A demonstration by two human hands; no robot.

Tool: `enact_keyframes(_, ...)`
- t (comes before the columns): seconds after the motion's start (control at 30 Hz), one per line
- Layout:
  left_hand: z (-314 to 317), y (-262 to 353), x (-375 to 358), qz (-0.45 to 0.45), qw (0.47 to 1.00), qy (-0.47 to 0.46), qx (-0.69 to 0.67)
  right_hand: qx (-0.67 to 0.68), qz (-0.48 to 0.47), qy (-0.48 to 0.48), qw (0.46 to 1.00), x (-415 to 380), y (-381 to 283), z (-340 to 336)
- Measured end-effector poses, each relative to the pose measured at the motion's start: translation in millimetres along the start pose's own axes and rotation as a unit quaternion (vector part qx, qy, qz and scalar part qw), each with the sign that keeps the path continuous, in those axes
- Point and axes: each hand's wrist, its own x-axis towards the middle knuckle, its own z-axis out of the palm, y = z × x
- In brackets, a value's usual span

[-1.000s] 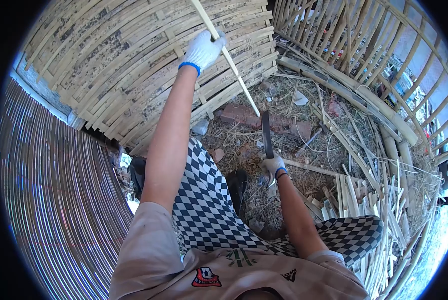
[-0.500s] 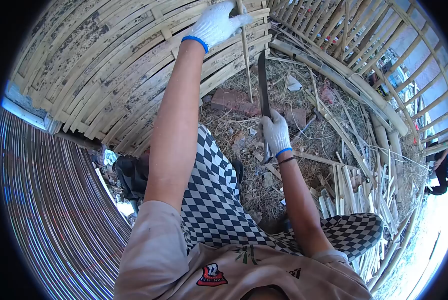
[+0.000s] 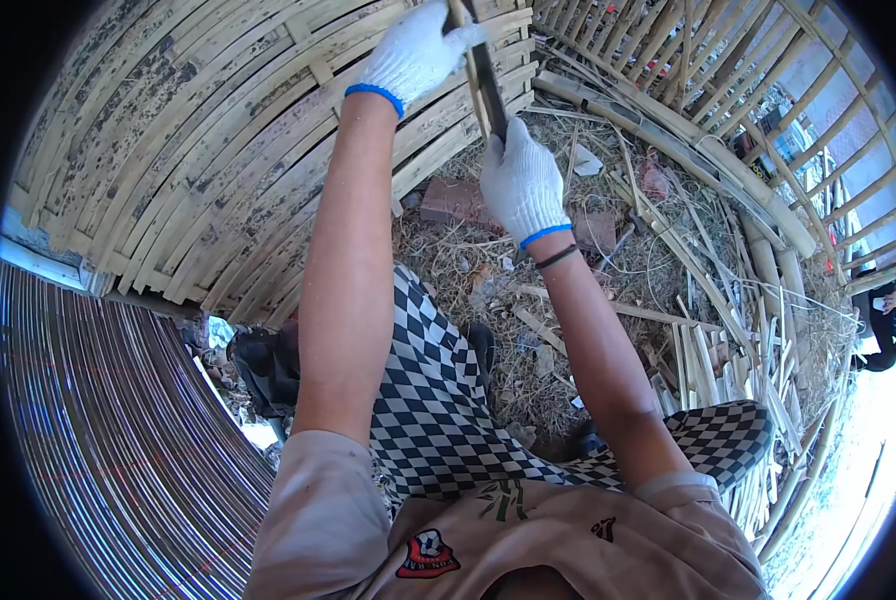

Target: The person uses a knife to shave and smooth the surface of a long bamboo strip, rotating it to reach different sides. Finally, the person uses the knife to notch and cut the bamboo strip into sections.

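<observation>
Over there, the gloved left hand (image 3: 413,55) grips a thin strip (image 3: 476,92) while the right hand (image 3: 525,182) clutches a knife (image 3: 490,92), blade along it.

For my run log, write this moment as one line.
left hand: holds bamboo strip | right hand: grips knife | knife: alongside strip | reddish block: on ground

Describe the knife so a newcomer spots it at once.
Start with the large woven bamboo panel across the upper left, then move to its right end. There the white-gloved right hand grips the knife, which extends toward the top of the view beside a bamboo strip. Its dark blade sets it apart from that paler strip.
</observation>
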Motion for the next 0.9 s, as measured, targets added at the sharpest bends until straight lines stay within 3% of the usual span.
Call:
enact_keyframes(0.07,-3.2,-6.9,7.1,-0.030,0.996,-0.033,-0.077,-0.009,-0.050,-0.003,0.999,11.1,-0.9,-8.2)
enact_keyframes(0.13,-10.8,7.3,1.9,-0.101,0.988,-0.077,-0.086,-0.006,-0.004,-0.025,1.000,12.1,-7.4,-12.8)
enact_keyframes(0.17,-3.9,0.3,1.0,-0.005,1.000,-0.022,-0.012,-0.010,0.031,-0.038,0.999,6.6,-10.1,-8.7)
enact_keyframes(0.2,-2.8,-4.1,0.8,-0.001,1.000,-0.023,-0.011,-0.014,0.065,-0.051,0.997,1.9,-11.2,-6.7)
enact_keyframes(0.27,-6.3,-3.3,-3.3,0.016,1.000,-0.022,-0.010,0.004,0.042,-0.057,0.997,2.7,10.7,13.8)
enact_keyframes(0.33,-4.1,0.4,-3.3,-0.023,0.999,-0.031,-0.002,-0.003,0.015,-0.063,0.998,8.7,14.9,14.6)
enact_keyframes(0.43,-15.4,20.3,-10.4,-0.070,0.994,-0.078,-0.003,-0.010,0.065,-0.061,0.996,-10.1,3.6,9.7)
enact_keyframes(0.57,1.7,-16.3,-4.3,0.053,0.998,0.042,-0.009,-0.025,0.059,-0.077,0.995,-19.5,40.5,32.8)
enact_keyframes(0.67,-20.9,26.7,-19.3,0.013,0.995,-0.074,-0.072,0.006,0.070,-0.062,0.996,-24.0,32.3,19.7)
enact_keyframes(0.7,-2.3,10.7,-6.7,0.013,1.000,-0.023,-0.003,0.011,0.081,-0.054,0.995,-29.1,27.3,20.1)
enact_keyframes(0.8,-1.9,0.1,-3.0,-0.013,1.000,-0.008,0.019,0.029,0.085,-0.038,0.995,-31.5,19.5,32.4)
enact_keyframes(0.83,-2.0,-7.2,0.3,-0.032,0.997,-0.019,-0.064,0.014,0.071,-0.047,0.996,-23.2,15.7,32.7)
enact_keyframes(0.9,-5.9,-12.1,-4.3,-0.057,0.993,-0.025,-0.105,0.008,0.032,-0.054,0.998,-16.0,10.2,18.1)
